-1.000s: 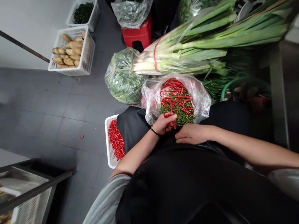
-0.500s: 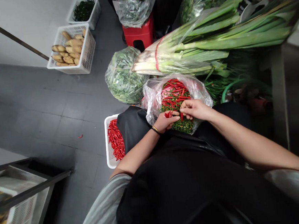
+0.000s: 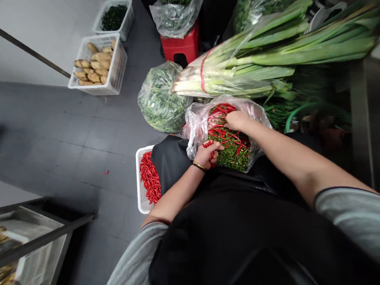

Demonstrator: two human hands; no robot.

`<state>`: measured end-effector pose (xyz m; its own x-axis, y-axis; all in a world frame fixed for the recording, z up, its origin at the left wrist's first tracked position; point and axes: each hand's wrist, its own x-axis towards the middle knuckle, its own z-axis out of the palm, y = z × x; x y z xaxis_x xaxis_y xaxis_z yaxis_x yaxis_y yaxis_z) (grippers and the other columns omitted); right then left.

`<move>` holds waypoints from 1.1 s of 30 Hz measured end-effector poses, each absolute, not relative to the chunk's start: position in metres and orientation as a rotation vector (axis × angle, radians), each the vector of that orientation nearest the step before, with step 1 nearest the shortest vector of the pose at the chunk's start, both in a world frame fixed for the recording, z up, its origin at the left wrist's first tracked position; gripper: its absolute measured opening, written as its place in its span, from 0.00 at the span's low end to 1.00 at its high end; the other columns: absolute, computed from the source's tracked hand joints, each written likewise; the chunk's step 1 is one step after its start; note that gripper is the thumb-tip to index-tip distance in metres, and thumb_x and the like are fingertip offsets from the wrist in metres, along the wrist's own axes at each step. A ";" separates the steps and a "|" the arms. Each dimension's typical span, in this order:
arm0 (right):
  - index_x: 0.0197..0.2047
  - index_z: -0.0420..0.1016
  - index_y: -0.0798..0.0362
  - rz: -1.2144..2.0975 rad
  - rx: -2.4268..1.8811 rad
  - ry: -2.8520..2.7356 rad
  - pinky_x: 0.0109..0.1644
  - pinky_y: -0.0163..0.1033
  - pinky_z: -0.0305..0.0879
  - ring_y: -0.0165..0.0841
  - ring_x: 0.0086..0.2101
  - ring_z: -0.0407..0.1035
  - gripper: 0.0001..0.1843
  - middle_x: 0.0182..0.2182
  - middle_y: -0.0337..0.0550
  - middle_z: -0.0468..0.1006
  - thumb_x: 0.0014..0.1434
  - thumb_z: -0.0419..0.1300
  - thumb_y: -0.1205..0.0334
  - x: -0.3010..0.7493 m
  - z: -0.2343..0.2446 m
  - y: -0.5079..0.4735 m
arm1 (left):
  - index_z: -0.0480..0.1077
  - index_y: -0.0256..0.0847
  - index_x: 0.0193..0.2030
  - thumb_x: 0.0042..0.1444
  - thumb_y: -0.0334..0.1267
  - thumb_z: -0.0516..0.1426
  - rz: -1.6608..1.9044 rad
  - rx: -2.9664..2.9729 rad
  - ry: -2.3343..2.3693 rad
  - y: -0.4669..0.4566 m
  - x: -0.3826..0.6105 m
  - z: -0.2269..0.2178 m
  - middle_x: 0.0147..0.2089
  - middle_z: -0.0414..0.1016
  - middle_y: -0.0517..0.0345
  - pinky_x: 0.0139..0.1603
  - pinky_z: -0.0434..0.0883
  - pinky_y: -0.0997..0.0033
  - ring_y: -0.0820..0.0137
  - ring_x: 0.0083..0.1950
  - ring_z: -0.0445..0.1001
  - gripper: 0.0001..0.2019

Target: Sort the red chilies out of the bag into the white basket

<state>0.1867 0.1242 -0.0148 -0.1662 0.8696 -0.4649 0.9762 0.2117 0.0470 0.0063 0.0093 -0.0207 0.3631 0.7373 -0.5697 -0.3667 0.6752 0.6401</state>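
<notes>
Floor: dark grey tiles (image 3: 78, 138) with pale joints carry nearly everything in view; one stray chilli (image 3: 105, 172) lies alone on them, well apart from the baskets.
Wall: a pale panel (image 3: 36, 27) rises at the top left, crossed by a dark slanting bar.
Left hand: the left hand (image 3: 207, 155), a thin bracelet at the wrist, has its fingers curled tight around a handful of red chillies (image 3: 210, 145), at the near lip of the plastic bag (image 3: 193, 124).
Right hand: the right hand (image 3: 237, 120) is inside the bag's mouth, fingers bent down into the red and green chillies; whether they pinch one I cannot tell.
Bag's place: it sits against the person's black apron, just below the leek bundle (image 3: 252, 63).
White basket (image 3: 141, 199): on the floor beside the left knee, partly hidden by the apron, with red chillies in it.
Further back: a basket of pale knobbly roots (image 3: 100, 64), a basket of dark greens (image 3: 114, 16), a red stool (image 3: 182, 48) bearing a bag of greens, and another bag of greens (image 3: 162, 100) on the floor.
Lower left: a metal rack (image 3: 35, 233).
</notes>
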 end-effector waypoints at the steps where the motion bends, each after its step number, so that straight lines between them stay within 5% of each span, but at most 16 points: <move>1: 0.43 0.81 0.60 -0.388 1.710 2.099 0.43 0.44 0.68 0.47 0.43 0.75 0.16 0.43 0.60 0.80 0.60 0.59 0.57 0.189 -0.015 0.130 | 0.65 0.36 0.30 0.38 0.49 0.69 0.762 0.464 0.970 0.009 0.006 -0.021 0.29 0.74 0.60 0.13 0.46 0.79 0.84 0.15 0.54 0.23; 4: 0.37 0.81 0.57 -0.566 1.853 2.246 0.38 0.43 0.68 0.42 0.35 0.75 0.14 0.35 0.53 0.81 0.58 0.61 0.55 0.202 -0.003 0.128 | 0.68 0.36 0.34 0.37 0.50 0.69 0.808 0.494 0.994 0.011 0.006 -0.018 0.23 0.68 0.66 0.14 0.45 0.79 0.84 0.15 0.54 0.24; 8: 0.33 0.78 0.54 -1.543 1.860 2.268 0.29 0.38 0.67 0.32 0.23 0.70 0.21 0.23 0.44 0.77 0.57 0.61 0.43 0.208 0.021 0.086 | 0.71 0.36 0.43 0.37 0.48 0.71 0.774 0.598 0.946 0.014 0.009 -0.015 0.16 0.57 0.73 0.16 0.46 0.78 0.83 0.15 0.51 0.28; 10: 0.33 0.77 0.53 -1.859 1.830 2.241 0.27 0.37 0.65 0.31 0.21 0.68 0.22 0.20 0.41 0.75 0.56 0.60 0.40 0.199 0.025 0.056 | 0.71 0.36 0.36 0.39 0.51 0.70 0.665 0.705 0.915 0.014 0.011 -0.016 0.16 0.58 0.71 0.18 0.47 0.77 0.82 0.15 0.52 0.24; 14: 0.25 0.72 0.51 -1.688 2.170 2.455 0.28 0.37 0.63 0.31 0.23 0.67 0.22 0.21 0.41 0.73 0.55 0.61 0.41 0.178 0.016 0.006 | 0.65 0.36 0.21 0.39 0.54 0.69 0.663 1.054 0.996 0.012 0.009 -0.018 0.18 0.59 0.66 0.23 0.53 0.74 0.81 0.21 0.55 0.24; 20: 0.27 0.65 0.51 -2.672 1.874 1.784 0.17 0.34 0.51 0.26 0.13 0.54 0.28 0.14 0.33 0.63 0.55 0.57 0.32 0.195 0.011 -0.013 | 0.73 0.35 0.27 0.43 0.49 0.68 0.607 1.324 0.604 0.003 0.004 -0.002 0.27 0.70 0.58 0.33 0.63 0.73 0.75 0.30 0.67 0.18; 22: 0.29 0.68 0.52 -2.441 1.665 1.901 0.19 0.34 0.56 0.28 0.15 0.59 0.29 0.16 0.36 0.68 0.54 0.56 0.31 0.205 0.019 0.005 | 0.71 0.36 0.28 0.45 0.50 0.67 0.590 1.104 0.541 0.002 0.002 0.000 0.25 0.68 0.60 0.27 0.61 0.75 0.77 0.26 0.65 0.18; 26: 0.36 0.75 0.54 -0.907 1.825 2.296 0.38 0.40 0.66 0.37 0.35 0.72 0.26 0.36 0.52 0.80 0.61 0.54 0.38 0.192 0.026 0.063 | 0.61 0.38 0.26 0.44 0.51 0.66 0.718 0.563 0.587 0.009 -0.002 -0.004 0.21 0.59 0.66 0.14 0.44 0.79 0.82 0.17 0.51 0.21; 29: 0.39 0.76 0.59 -0.687 1.918 2.219 0.44 0.45 0.65 0.43 0.42 0.71 0.28 0.44 0.63 0.78 0.65 0.50 0.42 0.158 0.010 0.100 | 0.60 0.39 0.27 0.39 0.46 0.68 0.725 0.430 0.706 0.015 -0.003 -0.007 0.21 0.60 0.67 0.13 0.40 0.80 0.83 0.16 0.51 0.21; 33: 0.39 0.77 0.57 -0.781 1.864 2.229 0.41 0.40 0.64 0.38 0.38 0.71 0.14 0.41 0.54 0.80 0.62 0.58 0.55 0.136 -0.015 0.116 | 0.55 0.40 0.25 0.37 0.44 0.71 0.814 0.368 0.903 0.017 -0.001 -0.009 0.17 0.51 0.72 0.14 0.42 0.80 0.84 0.15 0.51 0.26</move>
